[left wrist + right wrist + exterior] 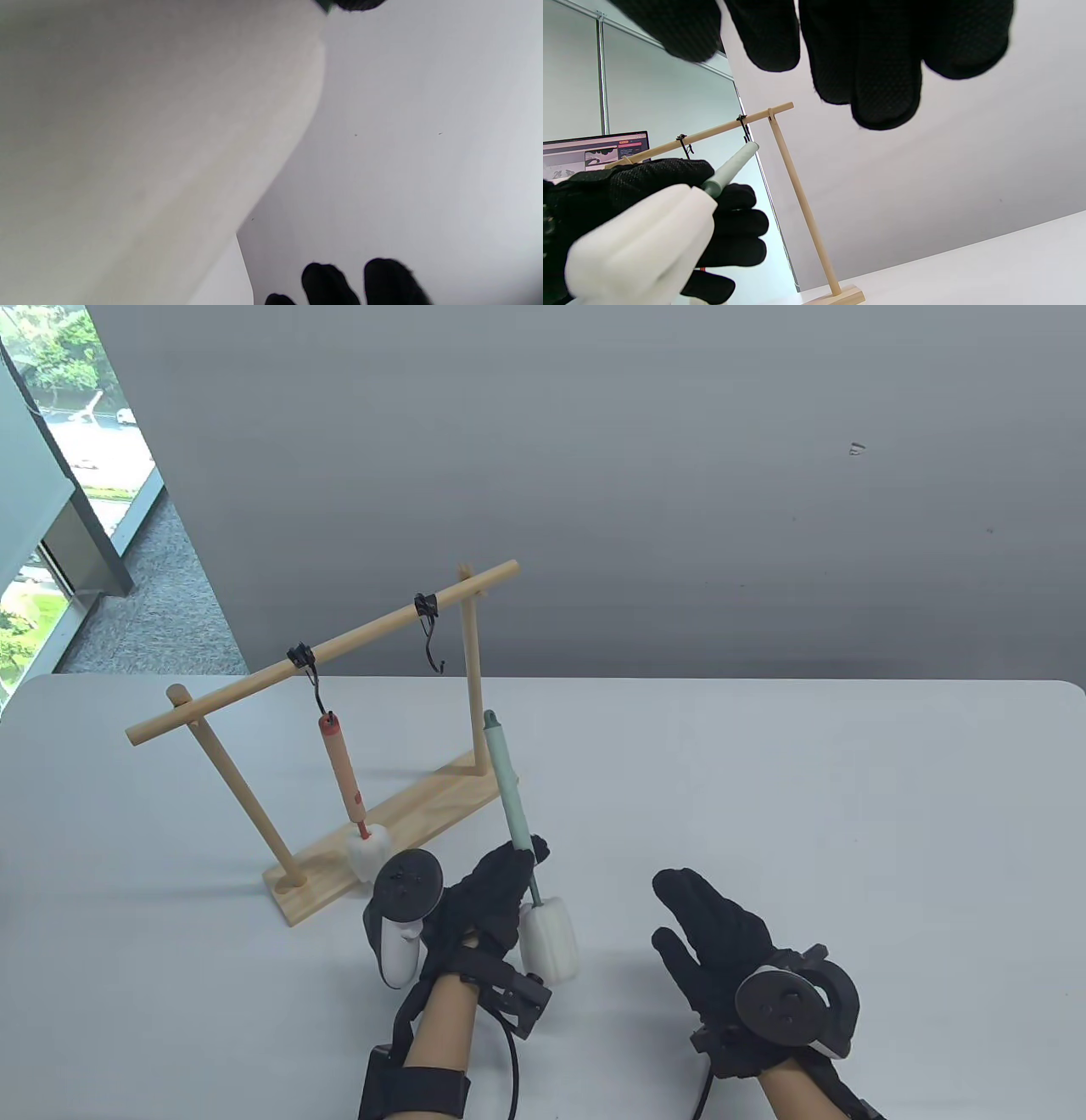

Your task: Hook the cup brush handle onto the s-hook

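Note:
A wooden rack stands on the table with two black s-hooks on its bar. The left s-hook carries an orange-handled cup brush. The right s-hook hangs bare. My left hand grips the pale green cup brush by its thin shaft, handle end up and white sponge head down. The handle tip is below and right of the bare hook. The brush also shows in the right wrist view. My right hand hovers open and empty to the right.
The rack's wooden base and right upright stand just left of the held brush. The white table stretches to the right. A grey wall lies behind, a window at far left.

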The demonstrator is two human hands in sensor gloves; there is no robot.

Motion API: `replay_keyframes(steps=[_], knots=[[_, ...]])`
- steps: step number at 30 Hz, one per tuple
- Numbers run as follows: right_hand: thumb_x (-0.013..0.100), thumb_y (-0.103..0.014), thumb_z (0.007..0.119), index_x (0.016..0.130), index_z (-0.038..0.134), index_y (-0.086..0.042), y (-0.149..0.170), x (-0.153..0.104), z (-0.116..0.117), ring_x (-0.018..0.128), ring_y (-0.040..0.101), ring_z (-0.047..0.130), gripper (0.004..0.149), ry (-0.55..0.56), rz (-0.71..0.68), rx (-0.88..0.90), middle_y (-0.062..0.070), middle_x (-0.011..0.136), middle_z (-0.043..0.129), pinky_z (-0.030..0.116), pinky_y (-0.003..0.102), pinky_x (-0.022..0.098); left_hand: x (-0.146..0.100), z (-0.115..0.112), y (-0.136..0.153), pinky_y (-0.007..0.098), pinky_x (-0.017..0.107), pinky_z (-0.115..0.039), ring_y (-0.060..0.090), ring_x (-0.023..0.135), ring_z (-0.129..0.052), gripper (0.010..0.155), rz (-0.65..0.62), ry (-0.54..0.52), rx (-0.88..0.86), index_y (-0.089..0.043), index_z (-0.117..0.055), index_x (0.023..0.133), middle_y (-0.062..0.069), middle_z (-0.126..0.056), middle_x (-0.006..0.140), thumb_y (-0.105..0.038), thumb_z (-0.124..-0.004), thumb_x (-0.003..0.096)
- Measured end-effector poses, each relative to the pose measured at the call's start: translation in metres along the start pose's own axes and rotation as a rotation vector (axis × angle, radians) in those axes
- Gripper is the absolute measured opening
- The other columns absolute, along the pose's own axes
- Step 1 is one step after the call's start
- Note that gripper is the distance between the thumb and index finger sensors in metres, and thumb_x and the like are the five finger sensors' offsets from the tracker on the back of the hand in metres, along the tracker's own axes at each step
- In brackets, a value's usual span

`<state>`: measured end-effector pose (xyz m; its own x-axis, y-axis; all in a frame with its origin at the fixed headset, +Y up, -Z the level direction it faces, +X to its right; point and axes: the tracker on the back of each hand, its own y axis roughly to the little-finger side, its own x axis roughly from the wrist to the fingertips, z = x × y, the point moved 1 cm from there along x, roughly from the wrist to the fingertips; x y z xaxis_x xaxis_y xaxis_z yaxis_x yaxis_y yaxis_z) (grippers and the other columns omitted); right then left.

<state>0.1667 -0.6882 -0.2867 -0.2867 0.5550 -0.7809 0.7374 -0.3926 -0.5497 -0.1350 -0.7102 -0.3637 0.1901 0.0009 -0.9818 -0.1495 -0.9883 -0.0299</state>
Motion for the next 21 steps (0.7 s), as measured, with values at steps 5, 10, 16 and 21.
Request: replay_keyframes(steps=[5, 10, 16, 21], knots=[[0.051, -0.043, 0.064, 0.103, 0.059, -0.015, -0.005, 0.002, 0.005, 0.072, 0.043, 0.09, 0.059, -0.027, -0.03, -0.019, 0.024, 0.096, 0.072, 0.068, 0.058, 0.052, 0.006, 0.016, -0.017, 0.072, 0.069, -0.036, 0.045, 0.105, -0.058, 0.056, -0.04, 0.038, -0.041, -0.022, -0.069, 0.098, 0.014, -0.059, 0.112, -0.053, -0.053, 0.0538], [0.051, -0.043, 0.064, 0.102, 0.061, -0.015, -0.007, 0.002, 0.007, 0.071, 0.043, 0.09, 0.059, -0.042, -0.046, -0.028, 0.024, 0.095, 0.073, 0.068, 0.058, 0.051, 0.007, 0.024, -0.033, 0.072, 0.069, -0.037, 0.045, 0.106, -0.057, 0.056, -0.064, 0.047, -0.106, -0.022, -0.069, 0.098, 0.014, -0.057, 0.113, -0.054, -0.052, 0.0543], [0.051, -0.043, 0.064, 0.101, 0.065, -0.013, -0.008, 0.003, 0.008, 0.07, 0.043, 0.091, 0.058, -0.053, -0.042, -0.028, 0.024, 0.095, 0.074, 0.069, 0.058, 0.051, 0.008, 0.027, -0.044, 0.072, 0.069, -0.037, 0.046, 0.106, -0.056, 0.056, -0.056, 0.073, -0.126, -0.023, -0.068, 0.099, 0.014, -0.056, 0.114, -0.054, -0.05, 0.0552], [0.051, -0.043, 0.064, 0.101, 0.065, -0.013, -0.007, 0.003, 0.009, 0.07, 0.042, 0.091, 0.058, -0.061, -0.043, -0.027, 0.024, 0.094, 0.074, 0.069, 0.058, 0.051, 0.012, 0.029, -0.047, 0.072, 0.07, -0.036, 0.046, 0.106, -0.055, 0.056, -0.049, 0.098, -0.142, -0.023, -0.068, 0.099, 0.014, -0.055, 0.114, -0.054, -0.049, 0.0559]])
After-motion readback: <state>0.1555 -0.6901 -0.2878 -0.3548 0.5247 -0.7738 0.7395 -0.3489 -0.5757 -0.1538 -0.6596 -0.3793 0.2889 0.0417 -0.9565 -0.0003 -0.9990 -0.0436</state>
